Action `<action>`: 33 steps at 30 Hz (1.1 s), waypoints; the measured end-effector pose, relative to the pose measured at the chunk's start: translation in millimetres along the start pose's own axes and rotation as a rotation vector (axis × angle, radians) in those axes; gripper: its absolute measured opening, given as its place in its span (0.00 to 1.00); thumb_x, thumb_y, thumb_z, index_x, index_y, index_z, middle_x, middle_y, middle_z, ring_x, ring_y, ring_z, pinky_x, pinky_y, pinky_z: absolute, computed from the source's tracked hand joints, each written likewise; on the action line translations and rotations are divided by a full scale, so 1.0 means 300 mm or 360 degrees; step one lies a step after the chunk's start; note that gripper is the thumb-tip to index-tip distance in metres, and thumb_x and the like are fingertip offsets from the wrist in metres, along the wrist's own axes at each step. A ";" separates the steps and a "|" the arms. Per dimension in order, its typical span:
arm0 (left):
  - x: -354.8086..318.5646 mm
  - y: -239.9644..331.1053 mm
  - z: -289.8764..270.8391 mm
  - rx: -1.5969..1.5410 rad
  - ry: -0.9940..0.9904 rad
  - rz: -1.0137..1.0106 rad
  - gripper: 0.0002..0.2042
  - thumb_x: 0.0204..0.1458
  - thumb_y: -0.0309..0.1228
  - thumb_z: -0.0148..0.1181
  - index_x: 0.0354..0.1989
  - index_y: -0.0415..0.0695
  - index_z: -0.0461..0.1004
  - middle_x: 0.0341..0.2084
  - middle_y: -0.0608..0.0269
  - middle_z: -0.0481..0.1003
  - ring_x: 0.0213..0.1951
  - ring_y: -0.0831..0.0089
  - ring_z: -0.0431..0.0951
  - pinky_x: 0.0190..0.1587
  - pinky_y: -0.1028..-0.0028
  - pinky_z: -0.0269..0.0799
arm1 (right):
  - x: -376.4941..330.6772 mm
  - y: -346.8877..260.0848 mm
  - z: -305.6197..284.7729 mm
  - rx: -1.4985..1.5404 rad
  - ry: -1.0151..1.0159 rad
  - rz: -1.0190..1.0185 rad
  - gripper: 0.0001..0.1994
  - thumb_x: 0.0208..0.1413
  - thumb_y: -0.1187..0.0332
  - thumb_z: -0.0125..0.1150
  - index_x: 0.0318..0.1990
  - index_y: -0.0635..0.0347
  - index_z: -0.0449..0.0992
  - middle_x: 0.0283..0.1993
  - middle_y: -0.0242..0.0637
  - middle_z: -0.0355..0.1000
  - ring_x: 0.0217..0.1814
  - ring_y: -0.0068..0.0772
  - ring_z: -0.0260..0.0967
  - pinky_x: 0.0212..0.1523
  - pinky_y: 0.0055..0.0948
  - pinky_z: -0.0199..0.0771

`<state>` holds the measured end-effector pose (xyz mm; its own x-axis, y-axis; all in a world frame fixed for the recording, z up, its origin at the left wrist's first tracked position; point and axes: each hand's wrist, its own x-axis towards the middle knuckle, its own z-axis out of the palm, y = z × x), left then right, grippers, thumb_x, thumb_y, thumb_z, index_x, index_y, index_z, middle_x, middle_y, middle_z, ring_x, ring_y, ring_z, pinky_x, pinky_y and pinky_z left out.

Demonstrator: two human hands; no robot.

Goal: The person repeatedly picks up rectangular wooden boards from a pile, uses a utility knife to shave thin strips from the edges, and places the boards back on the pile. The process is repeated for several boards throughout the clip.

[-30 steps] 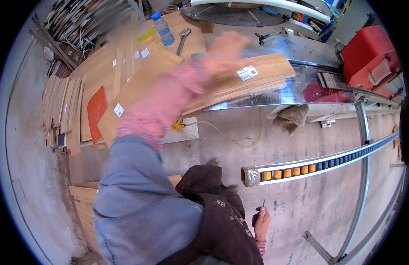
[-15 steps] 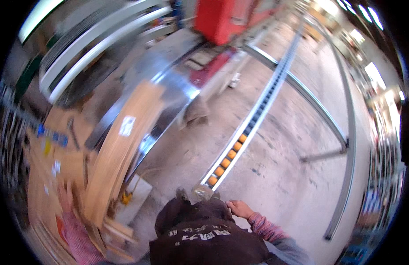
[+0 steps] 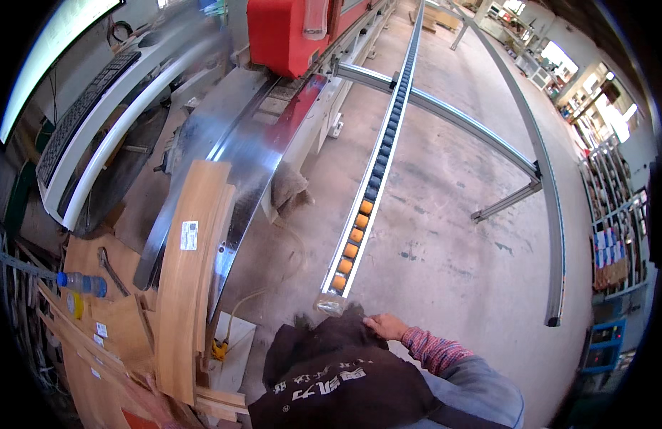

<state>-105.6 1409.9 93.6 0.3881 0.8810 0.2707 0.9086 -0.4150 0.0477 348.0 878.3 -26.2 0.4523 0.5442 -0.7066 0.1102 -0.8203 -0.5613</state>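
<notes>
My left hand (image 3: 154,402) is at the lower left, low among thin wooden boards (image 3: 95,336). Motion smears its fingers, so I cannot tell whether it grips a board. Beside it a stack of long wooden panels (image 3: 184,286) leans across a metal machine table, a white label on the top panel. My right hand (image 3: 388,327) is closed with its fingers curled, against the edge of my dark apron (image 3: 331,379). Nothing shows in it. Just beyond the apron ends a narrow roller rail (image 3: 374,171) with orange and black rollers, its near tip wrapped in clear tape.
A red machine housing (image 3: 277,36) stands ahead. A keyboard (image 3: 81,107) lies on a white-edged stand at left. A wrench (image 3: 113,272) and a blue-capped bottle (image 3: 84,284) rest on boards. Metal frame bars (image 3: 481,136) cross at right. A yellow air gun (image 3: 219,349) lies below the panels.
My view has turned, so the machine and rail stand further left and steeper. My left hand has moved down and toward me along the boards. My right hand stays by the apron, fingers still curled.
</notes>
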 end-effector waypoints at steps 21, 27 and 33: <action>-0.231 0.313 -0.225 0.0431 -0.0383 0.0152 0.41 0.59 0.56 0.55 0.67 0.28 0.60 0.62 0.24 0.64 0.62 0.31 0.66 0.67 0.44 0.60 | 0.070 0.005 -0.005 -0.0001 -0.0060 0.0001 0.32 0.71 0.43 0.38 0.47 0.66 0.79 0.45 0.61 0.77 0.51 0.64 0.74 0.56 0.51 0.71; -0.223 0.287 -0.132 0.0517 -0.0619 -0.0019 0.35 0.59 0.33 0.57 0.72 0.30 0.53 0.71 0.34 0.53 0.69 0.39 0.57 0.73 0.52 0.52 | 0.092 0.129 0.064 0.0135 0.0020 0.0069 0.33 0.70 0.42 0.39 0.46 0.66 0.80 0.45 0.61 0.78 0.51 0.64 0.74 0.55 0.50 0.71; -0.368 0.335 -0.238 0.0789 -0.0673 0.0025 0.38 0.58 0.50 0.55 0.70 0.32 0.59 0.67 0.35 0.61 0.66 0.37 0.63 0.68 0.49 0.60 | 0.132 0.239 -0.036 0.0007 -0.0077 -0.0091 0.33 0.70 0.41 0.39 0.44 0.66 0.80 0.40 0.61 0.78 0.45 0.67 0.75 0.51 0.53 0.72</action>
<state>-68.2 1254.6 137.0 0.3374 0.9310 -0.1390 0.8263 -0.3637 -0.4300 383.3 839.2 -89.8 0.4023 0.5980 -0.6932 0.1304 -0.7869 -0.6031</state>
